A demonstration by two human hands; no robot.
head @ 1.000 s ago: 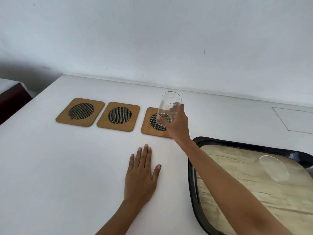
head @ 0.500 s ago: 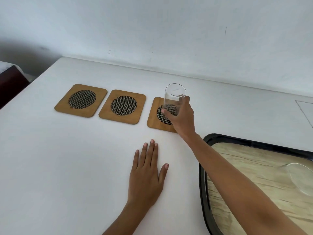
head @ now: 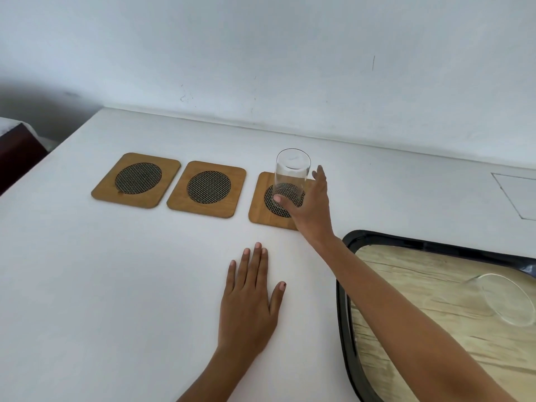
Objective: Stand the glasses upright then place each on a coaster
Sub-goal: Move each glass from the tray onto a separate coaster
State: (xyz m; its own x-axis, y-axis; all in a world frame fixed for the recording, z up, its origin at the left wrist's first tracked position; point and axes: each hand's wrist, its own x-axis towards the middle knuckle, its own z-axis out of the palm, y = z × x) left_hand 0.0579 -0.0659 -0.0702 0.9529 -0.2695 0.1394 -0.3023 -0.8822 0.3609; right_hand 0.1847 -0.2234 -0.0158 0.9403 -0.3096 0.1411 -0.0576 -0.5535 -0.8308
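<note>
A clear glass [head: 291, 175] stands upright on the mesh centre of the right coaster [head: 259, 211], one of three wooden coasters in a row. My right hand [head: 311, 207] is beside the glass with its fingers spread off to the right. Only the thumb still rests against the glass's lower front. The middle coaster [head: 181, 198] and the left coaster [head: 106, 188] have nothing on them. A second clear glass [head: 504, 300] lies on its side in the tray at the right. My left hand [head: 249, 309] lies flat on the white table, palm down.
The black-rimmed tray [head: 343, 314] with a wood-pattern floor fills the near right corner under my right forearm. A white wall runs along the table's far edge. A dark piece of furniture [head: 17, 152] stands past the table's left edge.
My right hand lowered the glass onto the right coaster, and its fingers have come off the glass. The left hand stayed flat. The view shifted slightly.
</note>
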